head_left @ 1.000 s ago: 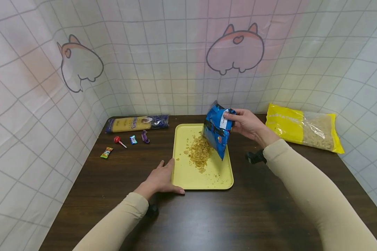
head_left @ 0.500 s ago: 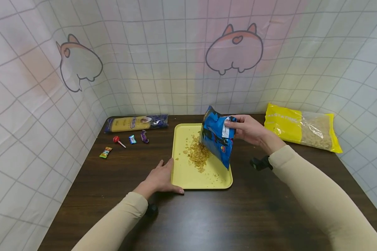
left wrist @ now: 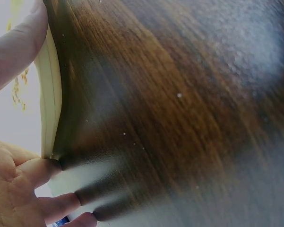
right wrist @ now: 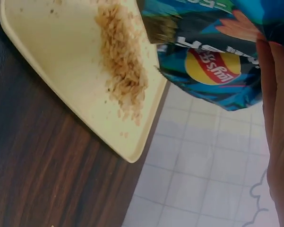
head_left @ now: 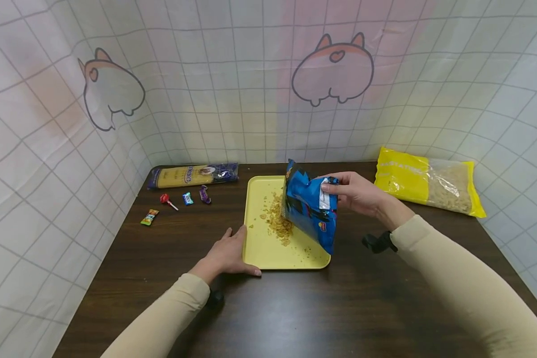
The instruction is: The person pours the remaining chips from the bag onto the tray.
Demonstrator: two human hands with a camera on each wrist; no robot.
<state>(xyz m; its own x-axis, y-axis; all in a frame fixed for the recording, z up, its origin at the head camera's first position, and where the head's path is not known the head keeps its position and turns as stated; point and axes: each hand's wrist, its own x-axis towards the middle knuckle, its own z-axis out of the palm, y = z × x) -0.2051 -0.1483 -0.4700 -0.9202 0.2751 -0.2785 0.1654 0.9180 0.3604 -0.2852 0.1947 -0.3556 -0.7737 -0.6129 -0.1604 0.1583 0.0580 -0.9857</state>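
My right hand (head_left: 360, 193) pinches a blue chip bag (head_left: 311, 206) near its upper right edge, thumb on a white label. The bag is tilted, its mouth turned down to the left over a yellow tray (head_left: 261, 253). A heap of crushed chips (head_left: 281, 223) lies on the tray beside the mouth. In the right wrist view a Lay's logo shows on the bag (right wrist: 212, 66). My left hand (head_left: 228, 252) rests at the tray's near left corner with fingers spread. In the left wrist view its thumb (left wrist: 21, 42) and fingertips touch around the tray's rim and the table.
A spaghetti pack (head_left: 192, 176) lies at the back left. Before it are a red lollipop (head_left: 164, 198) and small wrapped candies (head_left: 187, 199), with one more candy (head_left: 149, 217) farther left. A yellow pasta bag (head_left: 429, 181) lies at the back right. Patterned cloth walls enclose the dark table (head_left: 268, 313).
My right hand has drawn the chip bag slightly down and to the right, and its mouth has turned to cover more of the heap. The left hand stays at the tray corner.
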